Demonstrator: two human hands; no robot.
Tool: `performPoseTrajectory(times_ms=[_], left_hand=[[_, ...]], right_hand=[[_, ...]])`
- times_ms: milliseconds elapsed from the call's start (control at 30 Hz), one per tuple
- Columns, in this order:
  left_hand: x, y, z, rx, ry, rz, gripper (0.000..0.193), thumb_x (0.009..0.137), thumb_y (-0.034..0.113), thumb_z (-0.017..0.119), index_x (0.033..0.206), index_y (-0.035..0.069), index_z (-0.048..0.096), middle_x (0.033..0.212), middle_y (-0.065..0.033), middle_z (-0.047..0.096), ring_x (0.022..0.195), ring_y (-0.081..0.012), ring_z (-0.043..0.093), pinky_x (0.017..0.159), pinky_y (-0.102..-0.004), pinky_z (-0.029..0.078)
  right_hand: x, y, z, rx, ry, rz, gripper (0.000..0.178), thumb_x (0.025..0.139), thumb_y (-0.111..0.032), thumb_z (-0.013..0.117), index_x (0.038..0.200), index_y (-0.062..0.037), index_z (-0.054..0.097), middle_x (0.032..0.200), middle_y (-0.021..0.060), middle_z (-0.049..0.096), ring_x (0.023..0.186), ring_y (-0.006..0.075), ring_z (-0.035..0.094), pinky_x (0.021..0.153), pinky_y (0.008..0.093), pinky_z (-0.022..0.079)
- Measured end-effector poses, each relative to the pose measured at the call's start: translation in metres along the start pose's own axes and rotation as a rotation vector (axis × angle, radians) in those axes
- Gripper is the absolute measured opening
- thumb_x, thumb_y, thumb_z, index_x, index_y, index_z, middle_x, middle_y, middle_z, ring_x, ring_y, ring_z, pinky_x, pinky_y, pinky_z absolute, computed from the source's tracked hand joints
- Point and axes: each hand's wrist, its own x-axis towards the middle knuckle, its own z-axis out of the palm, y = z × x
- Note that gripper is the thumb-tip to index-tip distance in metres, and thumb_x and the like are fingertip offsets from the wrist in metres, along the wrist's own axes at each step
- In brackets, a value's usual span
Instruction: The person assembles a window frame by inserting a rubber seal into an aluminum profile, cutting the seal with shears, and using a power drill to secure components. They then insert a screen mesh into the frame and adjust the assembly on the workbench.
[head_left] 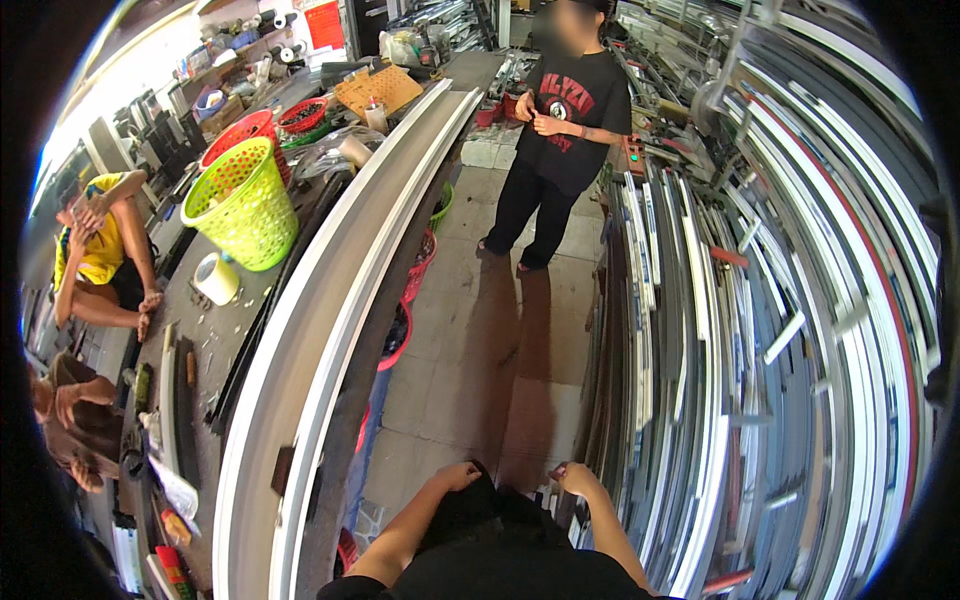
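Note:
My left hand (459, 476) is held low in front of me with its fingers curled, right beside my black clothing (482, 515). Whether it pinches the cloth I cannot make out. Level with it, my right hand (574, 478) is closed too, near the stacked profiles, and anything inside it is too small to see. To my left, a long white channel profile (335, 260) lies along the workbench (255, 325), apart from both hands. A small brown piece (284, 470) sits on its near part.
A person in a black shirt (570, 110) stands ahead in the aisle; another in yellow (103, 240) sits at left. On the bench are a green basket (245, 215), red baskets (303, 116) and a tape roll (216, 279). Long profiles (700, 390) line the right; pink baskets (398, 338) sit below the bench.

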Motion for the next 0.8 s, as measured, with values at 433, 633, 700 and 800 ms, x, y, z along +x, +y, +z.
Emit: performPoseTrajectory(times_ms=[433, 633, 700, 800], left_hand=[[0.294, 0.042, -0.327, -0.017, 0.082, 0.008, 0.053, 0.098, 0.047, 0.055, 0.124, 0.002, 0.065, 0.117, -0.022, 0.069, 0.107, -0.0384, 0.066, 0.093, -0.0448, 0.051], [0.403, 0.067, -0.435, -0.062, 0.187, 0.074, 0.052, 0.097, 0.044, 0.055, 0.123, 0.0, 0.064, 0.118, -0.025, 0.068, 0.11, -0.041, 0.064, 0.093, -0.0463, 0.05], [0.436, 0.075, -0.461, -0.099, 0.17, 0.035, 0.049, 0.097, 0.042, 0.056, 0.123, 0.001, 0.065, 0.117, -0.0248, 0.068, 0.11, -0.0409, 0.064, 0.092, -0.0463, 0.05], [0.484, 0.094, -0.504, -0.155, 0.173, 0.023, 0.044, 0.099, 0.04, 0.054, 0.122, 0.005, 0.067, 0.112, -0.0214, 0.07, 0.102, -0.0369, 0.067, 0.088, -0.0439, 0.051]], right_hand=[[0.284, -0.102, -0.24, 0.056, -0.004, 0.015, 0.052, 0.095, -0.052, 0.06, 0.117, -0.0064, 0.072, 0.111, 0.0223, 0.071, 0.106, 0.0407, 0.067, 0.093, 0.0453, 0.052], [0.405, -0.135, -0.36, 0.036, -0.093, -0.068, 0.05, 0.098, -0.05, 0.057, 0.123, -0.0095, 0.07, 0.121, 0.0195, 0.069, 0.111, 0.0376, 0.065, 0.095, 0.0445, 0.051], [0.46, -0.138, -0.396, -0.005, -0.146, -0.067, 0.052, 0.098, -0.051, 0.056, 0.124, -0.0076, 0.069, 0.12, 0.0203, 0.069, 0.111, 0.0378, 0.066, 0.095, 0.044, 0.051], [0.53, -0.136, -0.457, -0.018, -0.111, -0.163, 0.048, 0.098, -0.046, 0.058, 0.121, -0.0059, 0.069, 0.114, 0.0178, 0.071, 0.105, 0.0348, 0.067, 0.092, 0.0426, 0.051]])
